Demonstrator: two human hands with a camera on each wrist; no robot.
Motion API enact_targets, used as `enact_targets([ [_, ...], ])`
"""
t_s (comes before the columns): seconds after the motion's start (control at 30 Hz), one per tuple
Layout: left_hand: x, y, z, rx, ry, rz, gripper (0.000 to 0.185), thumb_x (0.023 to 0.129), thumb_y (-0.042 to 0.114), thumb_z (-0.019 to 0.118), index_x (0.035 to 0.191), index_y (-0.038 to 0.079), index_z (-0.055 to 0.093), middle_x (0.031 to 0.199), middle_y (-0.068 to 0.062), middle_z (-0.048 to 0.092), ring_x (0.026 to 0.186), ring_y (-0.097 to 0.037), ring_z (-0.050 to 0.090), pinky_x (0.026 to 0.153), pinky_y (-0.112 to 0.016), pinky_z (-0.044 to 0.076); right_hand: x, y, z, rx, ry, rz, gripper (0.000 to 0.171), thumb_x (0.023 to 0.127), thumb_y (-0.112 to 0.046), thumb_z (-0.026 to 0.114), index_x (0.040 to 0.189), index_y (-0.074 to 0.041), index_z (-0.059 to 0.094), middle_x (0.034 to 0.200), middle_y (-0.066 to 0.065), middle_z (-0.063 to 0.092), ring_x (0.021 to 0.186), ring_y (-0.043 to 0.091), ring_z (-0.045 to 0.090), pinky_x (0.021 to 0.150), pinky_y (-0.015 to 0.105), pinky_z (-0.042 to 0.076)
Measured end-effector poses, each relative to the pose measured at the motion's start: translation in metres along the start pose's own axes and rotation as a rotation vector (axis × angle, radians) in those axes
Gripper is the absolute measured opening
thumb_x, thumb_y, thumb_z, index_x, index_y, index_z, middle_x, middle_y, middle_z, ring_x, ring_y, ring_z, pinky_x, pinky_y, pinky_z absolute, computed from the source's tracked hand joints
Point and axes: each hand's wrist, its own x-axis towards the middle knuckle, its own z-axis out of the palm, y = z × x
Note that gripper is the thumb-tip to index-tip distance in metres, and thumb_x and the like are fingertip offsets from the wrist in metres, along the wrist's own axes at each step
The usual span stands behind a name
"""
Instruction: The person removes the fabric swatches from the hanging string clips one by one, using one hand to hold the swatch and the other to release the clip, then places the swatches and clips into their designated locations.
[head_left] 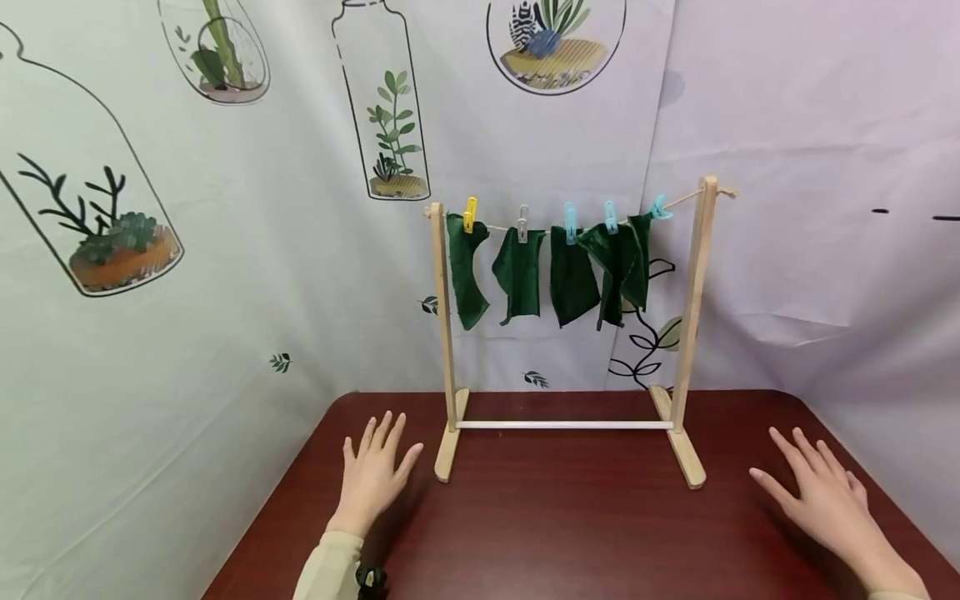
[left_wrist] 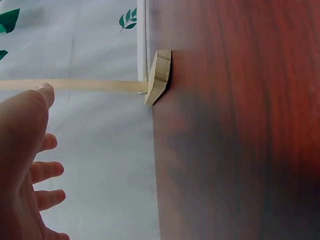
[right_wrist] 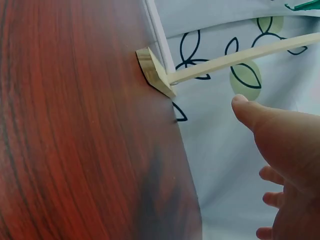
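Note:
A small wooden drying rack point(head_left: 693, 308) stands toward the back of the table, a string tied between its two posts. Several dark green cloth pieces point(head_left: 520, 275) hang from the string. Clothespins point(head_left: 571, 223) in yellow, clear and light blue sit along it; the rightmost blue one point(head_left: 660, 207) is tilted on the string beside the last cloth. My left hand point(head_left: 372, 481) is spread left of the rack's left foot, holding nothing. To the right of the right foot, my right hand point(head_left: 825, 500) is likewise spread with fingers apart and holds nothing. Neither hand touches the rack.
The dark red-brown table point(head_left: 555, 525) has rounded back corners. A white crossbar point(head_left: 562, 425) joins the rack's feet low down. Behind hangs a pale curtain point(head_left: 247, 250) printed with plants in jars. A dark band point(head_left: 371, 582) is round the left wrist.

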Motion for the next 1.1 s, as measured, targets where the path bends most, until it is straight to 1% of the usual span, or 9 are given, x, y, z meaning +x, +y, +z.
enact_targets([
  [0.2,0.007,0.003,-0.003,-0.031,0.023,0.033,0.065,0.100,0.050,0.058,0.151,0.011,0.048,0.151,-0.019,0.047,0.143,-0.041,0.037,0.108,-0.072,0.023,0.001,-0.003,-0.004,0.014,-0.026,-0.004,0.092,0.093,-0.045,0.070,0.162,-0.012,0.018,0.160,0.034,0.014,0.145,0.057,0.005,0.089,0.080,0.016],
  [0.4,0.014,0.009,-0.010,-0.055,0.052,0.052,0.064,0.098,0.046,0.062,0.149,0.009,0.050,0.147,-0.019,0.051,0.139,-0.041,0.043,0.106,-0.070,0.030,0.006,-0.006,-0.010,0.037,-0.041,-0.015,0.090,0.094,-0.045,0.069,0.162,-0.012,0.019,0.160,0.034,0.016,0.145,0.058,0.007,0.088,0.081,0.017],
  [0.53,0.024,0.016,-0.016,-0.095,0.068,0.093,0.062,0.099,0.045,0.063,0.148,0.008,0.051,0.144,-0.019,0.054,0.135,-0.041,0.047,0.105,-0.068,0.033,0.011,-0.008,-0.018,0.055,-0.018,-0.038,0.088,0.094,-0.042,0.070,0.161,-0.011,0.022,0.160,0.033,0.018,0.145,0.057,0.010,0.086,0.084,0.018],
  [0.63,0.034,0.021,-0.021,-0.140,0.076,0.124,0.059,0.099,0.042,0.064,0.145,0.007,0.053,0.139,-0.020,0.058,0.127,-0.041,0.054,0.101,-0.063,0.040,0.019,-0.011,-0.025,0.088,-0.001,-0.067,0.086,0.095,-0.038,0.070,0.161,-0.010,0.023,0.158,0.034,0.020,0.144,0.058,0.013,0.088,0.084,0.017],
  [0.7,0.039,0.023,-0.025,-0.169,0.060,0.132,0.059,0.099,0.041,0.065,0.145,0.007,0.054,0.136,-0.020,0.060,0.121,-0.041,0.058,0.097,-0.060,0.046,0.025,-0.014,-0.030,0.131,-0.001,-0.096,0.083,0.096,-0.034,0.070,0.160,-0.007,0.024,0.156,0.036,0.023,0.142,0.059,0.016,0.095,0.082,0.015],
  [0.8,0.045,0.028,-0.032,-0.218,-0.003,0.124,0.058,0.099,0.041,0.064,0.146,0.008,0.053,0.134,-0.020,0.061,0.119,-0.039,0.060,0.093,-0.056,0.049,0.032,-0.019,-0.038,0.185,-0.015,-0.120,0.080,0.097,-0.031,0.068,0.159,-0.005,0.025,0.155,0.036,0.027,0.139,0.060,0.020,0.101,0.078,0.015],
  [0.93,0.054,0.039,-0.043,-0.264,-0.075,0.124,0.058,0.100,0.041,0.063,0.147,0.010,0.052,0.137,-0.017,0.059,0.122,-0.037,0.058,0.094,-0.055,0.049,0.038,-0.028,-0.052,0.198,-0.031,-0.095,0.076,0.099,-0.031,0.066,0.159,-0.006,0.026,0.151,0.036,0.033,0.131,0.063,0.030,0.094,0.076,0.025],
  [1.03,0.064,0.049,-0.051,-0.296,-0.079,0.143,0.056,0.099,0.038,0.065,0.147,0.010,0.053,0.135,-0.015,0.061,0.121,-0.034,0.060,0.094,-0.054,0.050,0.045,-0.035,-0.061,0.185,-0.026,-0.076,0.073,0.100,-0.032,0.065,0.159,-0.008,0.029,0.146,0.037,0.039,0.119,0.061,0.045,0.087,0.067,0.036],
  [1.1,0.072,0.056,-0.057,-0.329,-0.078,0.160,0.055,0.099,0.037,0.066,0.146,0.010,0.053,0.134,-0.013,0.062,0.121,-0.032,0.060,0.093,-0.052,0.051,0.050,-0.040,-0.067,0.191,0.001,-0.090,0.070,0.099,-0.030,0.066,0.157,-0.008,0.034,0.142,0.035,0.045,0.113,0.054,0.052,0.091,0.047,0.045],
])
